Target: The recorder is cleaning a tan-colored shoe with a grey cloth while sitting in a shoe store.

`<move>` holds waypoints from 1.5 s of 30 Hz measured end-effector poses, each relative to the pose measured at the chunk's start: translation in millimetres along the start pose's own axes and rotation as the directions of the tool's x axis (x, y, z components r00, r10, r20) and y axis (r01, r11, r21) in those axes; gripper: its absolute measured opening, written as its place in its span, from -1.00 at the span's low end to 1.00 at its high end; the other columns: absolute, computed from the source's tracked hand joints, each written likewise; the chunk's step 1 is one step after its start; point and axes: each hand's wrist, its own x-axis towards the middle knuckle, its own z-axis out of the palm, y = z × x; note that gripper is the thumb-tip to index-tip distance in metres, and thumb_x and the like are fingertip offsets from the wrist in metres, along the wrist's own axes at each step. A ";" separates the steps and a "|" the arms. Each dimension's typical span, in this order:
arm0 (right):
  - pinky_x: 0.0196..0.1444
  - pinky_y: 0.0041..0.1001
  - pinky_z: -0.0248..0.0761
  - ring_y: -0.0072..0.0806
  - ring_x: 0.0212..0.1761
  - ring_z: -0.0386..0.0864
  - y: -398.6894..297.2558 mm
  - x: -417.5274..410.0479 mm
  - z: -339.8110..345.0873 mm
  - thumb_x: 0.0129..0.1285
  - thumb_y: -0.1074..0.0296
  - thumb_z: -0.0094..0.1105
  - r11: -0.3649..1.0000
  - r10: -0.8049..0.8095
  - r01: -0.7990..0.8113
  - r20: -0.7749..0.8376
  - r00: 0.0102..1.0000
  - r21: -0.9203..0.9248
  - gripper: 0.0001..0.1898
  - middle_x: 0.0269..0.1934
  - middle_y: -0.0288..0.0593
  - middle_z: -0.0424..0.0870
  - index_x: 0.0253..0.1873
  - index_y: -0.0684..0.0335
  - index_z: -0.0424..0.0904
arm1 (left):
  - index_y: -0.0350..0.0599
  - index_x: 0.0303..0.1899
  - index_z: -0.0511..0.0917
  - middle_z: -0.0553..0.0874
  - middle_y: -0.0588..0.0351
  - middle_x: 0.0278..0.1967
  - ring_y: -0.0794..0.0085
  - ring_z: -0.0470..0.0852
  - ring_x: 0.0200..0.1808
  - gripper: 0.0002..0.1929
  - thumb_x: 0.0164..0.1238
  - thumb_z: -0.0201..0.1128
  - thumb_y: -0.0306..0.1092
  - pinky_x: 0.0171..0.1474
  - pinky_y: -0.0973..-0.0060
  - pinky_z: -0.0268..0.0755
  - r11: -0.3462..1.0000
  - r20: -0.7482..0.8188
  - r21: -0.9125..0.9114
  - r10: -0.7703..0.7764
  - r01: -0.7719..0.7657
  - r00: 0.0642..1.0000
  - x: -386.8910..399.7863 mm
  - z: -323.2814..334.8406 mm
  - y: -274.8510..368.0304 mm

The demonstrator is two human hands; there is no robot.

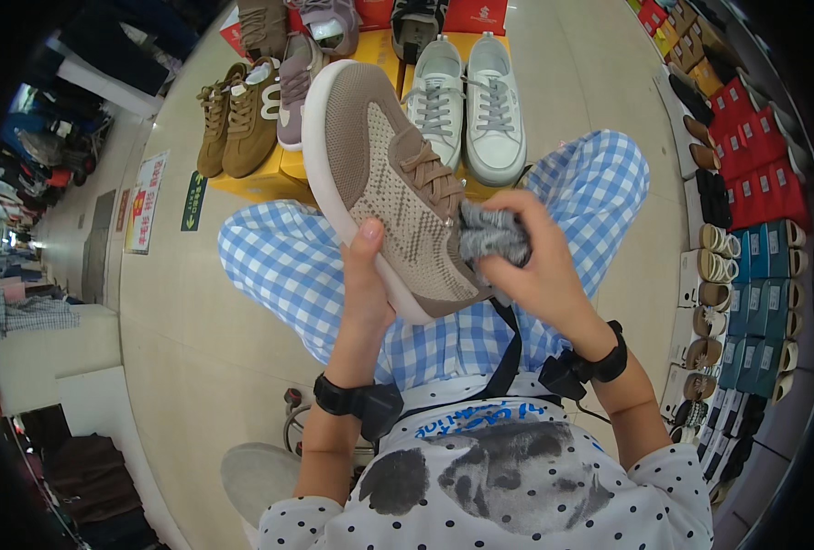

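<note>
My left hand (368, 282) grips a beige knit sneaker (400, 199) by its white sole, thumb on the upper's side. The shoe is tilted, toe up and away from me, with its laces facing right. My right hand (541, 265) pinches a crumpled grey cloth (493, 237) at the shoe's collar opening; part of the cloth lies at or inside the opening, and how deep it reaches is hidden. Behind the sneaker stands a pair of white sneakers (495, 113) with grey laces. Brown suede sneakers (250, 127) and mauve sneakers (295, 89) are to the left of it.
Yellow shoeboxes (259, 184) carry the displayed shoes in front of my knees. Stacked red shoeboxes (757, 151), teal shoeboxes (754, 309) and rows of shoes line the right side. A grey round seat (259, 481) is at lower left. Floor signs (147, 203) lie at left.
</note>
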 end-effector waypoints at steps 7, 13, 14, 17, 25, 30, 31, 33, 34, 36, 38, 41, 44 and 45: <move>-0.08 -0.35 0.32 -0.12 -0.11 0.43 0.2 8.8 9.3 -0.18 0.55 0.18 0.989 -0.108 0.121 -0.145 0.984 0.083 -0.65 -0.22 -0.05 0.45 -0.18 0.27 0.37 | -0.32 0.16 0.18 0.43 -0.10 0.06 0.24 0.46 0.05 -0.34 0.19 0.06 0.03 0.12 0.37 0.33 0.995 -0.013 0.091 -0.047 0.048 0.999 -2.8 2.5 -3.8; -0.11 -0.32 0.33 -0.13 -0.12 0.44 2.1 -1.6 11.3 -0.18 0.56 0.18 0.990 -0.113 0.111 0.019 0.993 0.082 -0.68 -0.24 -0.08 0.47 -0.23 0.27 0.39 | -0.33 0.15 0.19 0.45 -0.08 0.02 0.29 0.48 0.02 -0.34 0.17 0.10 0.02 0.08 0.38 0.37 0.992 0.066 0.124 0.000 -0.009 0.998 -1.4 4.0 -11.8; -0.13 -0.32 0.33 -0.13 -0.14 0.44 0.9 -1.4 10.5 -0.17 0.56 0.18 0.989 -0.135 0.131 0.047 0.990 0.074 -0.70 -0.25 -0.08 0.47 -0.24 0.27 0.39 | -0.33 0.15 0.19 0.45 -0.08 0.02 0.29 0.48 0.02 -0.34 0.17 0.10 0.02 0.08 0.38 0.37 0.992 0.065 0.123 -0.002 -0.006 0.998 -1.7 2.9 -13.9; -0.15 -0.32 0.32 -0.12 -0.17 0.44 -0.4 4.5 4.7 -0.15 0.54 0.16 0.984 -0.170 0.157 0.170 0.971 0.087 -0.72 -0.28 -0.07 0.47 -0.24 0.26 0.39 | -0.34 0.14 0.20 0.47 -0.08 0.01 0.31 0.49 0.00 -0.34 0.17 0.11 0.01 0.04 0.40 0.40 0.998 0.064 0.043 0.042 -0.045 0.997 2.2 -0.4 -15.4; -0.18 -0.39 0.32 -0.18 -0.21 0.46 -3.2 5.0 -3.9 -0.13 0.50 0.18 0.973 -0.100 -0.026 0.516 0.851 0.231 -0.72 -0.31 -0.10 0.49 -0.23 0.24 0.40 | -0.36 0.16 0.17 0.46 -0.15 0.02 0.22 0.53 -0.02 -0.24 0.18 0.01 0.19 -0.01 0.39 0.48 0.966 0.183 0.243 0.049 -0.093 0.982 5.8 -4.9 4.0; -0.14 -0.54 0.31 -0.48 -0.17 0.48 5.7 4.6 -8.5 -0.16 0.52 0.26 0.874 -0.121 -0.067 0.350 0.929 0.480 -0.70 -0.22 -0.19 0.52 -0.25 0.24 0.41 | -0.31 0.18 0.17 0.45 -0.16 0.04 0.22 0.53 -0.01 -0.30 0.26 -0.10 0.17 0.00 0.36 0.47 0.997 0.097 0.074 0.003 -0.010 0.995 10.4 -3.5 3.7; -0.14 -0.54 0.31 -0.48 -0.17 0.48 6.0 4.3 -8.5 -0.16 0.52 0.26 0.875 -0.120 -0.067 0.349 0.929 0.480 -0.70 -0.22 -0.19 0.52 -0.25 0.24 0.41 | -0.29 0.18 0.17 0.44 -0.15 0.05 0.22 0.53 -0.01 -0.33 0.28 -0.13 0.15 0.00 0.35 0.47 1.000 0.083 0.029 -0.008 0.005 0.997 11.0 -4.0 3.3; -0.09 -0.55 0.30 -0.51 -0.14 0.47 6.6 4.3 -8.3 -0.17 0.55 0.27 0.832 -0.079 -0.104 0.301 0.950 0.545 -0.70 -0.21 -0.22 0.52 -0.26 0.24 0.41 | -0.27 0.18 0.18 0.44 -0.13 0.06 0.22 0.51 0.01 -0.35 0.30 -0.14 0.13 0.02 0.34 0.45 1.000 0.051 -0.012 -0.017 0.018 0.999 10.6 -1.7 5.2; -0.09 -0.55 0.30 -0.51 -0.14 0.47 7.8 4.7 -8.7 -0.17 0.55 0.27 0.831 -0.080 -0.104 0.302 0.950 0.546 -0.70 -0.21 -0.22 0.52 -0.26 0.24 0.41 | -0.26 0.18 0.18 0.44 -0.11 0.06 0.23 0.49 0.03 -0.37 0.32 -0.16 0.12 0.04 0.33 0.43 0.998 0.018 -0.054 -0.027 0.028 0.999 10.4 -0.3 6.9; -0.04 -0.52 0.30 -0.47 -0.11 0.46 12.3 4.8 -11.5 -0.18 0.56 0.28 0.818 -0.137 0.017 0.167 0.976 0.575 -0.64 -0.16 -0.18 0.50 -0.21 0.23 0.39 | -0.25 0.18 0.19 0.43 -0.10 0.07 0.24 0.47 0.05 -0.39 0.32 -0.17 0.11 0.06 0.33 0.41 0.999 -0.040 -0.051 -0.014 0.012 0.999 10.3 0.5 12.4; -0.03 -0.51 0.30 -0.46 -0.09 0.45 19.9 0.7 -16.9 -0.16 0.55 0.27 0.762 -0.071 -0.020 0.114 0.991 0.647 -0.62 -0.14 -0.16 0.49 -0.17 0.24 0.37 | -0.22 0.19 0.20 0.42 -0.07 0.08 0.25 0.45 0.08 -0.41 0.34 -0.19 0.09 0.11 0.33 0.37 0.997 -0.127 -0.081 0.007 -0.018 0.992 12.4 -5.4 17.1; 0.00 -0.48 0.29 -0.44 -0.04 0.43 29.1 -3.2 -30.0 -0.10 0.52 0.24 0.694 0.065 -0.024 -0.029 0.997 0.720 -0.57 -0.08 -0.14 0.46 -0.07 0.25 0.33 | -0.20 0.19 0.20 0.42 -0.06 0.09 0.24 0.45 0.07 -0.41 0.33 -0.20 0.10 0.11 0.32 0.36 0.984 -0.155 -0.165 0.044 -0.070 0.987 14.8 -12.2 22.4; 0.04 -0.45 0.26 -0.43 0.00 0.40 20.1 4.4 -36.9 -0.04 0.46 0.22 0.727 0.131 0.033 -0.185 0.974 0.686 -0.54 -0.05 -0.14 0.43 0.01 0.25 0.31 | -0.20 0.19 0.22 0.43 -0.05 0.09 0.21 0.46 0.06 -0.40 0.32 -0.21 0.10 0.11 0.29 0.35 0.961 -0.090 -0.273 -0.060 0.033 0.994 14.6 -17.3 16.4; 0.07 -0.43 0.25 -0.43 0.02 0.39 16.1 7.7 -35.5 -0.01 0.43 0.21 0.760 0.133 0.060 -0.244 0.961 0.647 -0.54 -0.04 -0.15 0.42 0.03 0.25 0.30 | -0.20 0.19 0.23 0.43 -0.05 0.09 0.21 0.46 0.06 -0.40 0.32 -0.20 0.10 0.11 0.28 0.35 0.925 -0.008 -0.356 -0.143 0.131 0.990 12.5 -16.8 14.7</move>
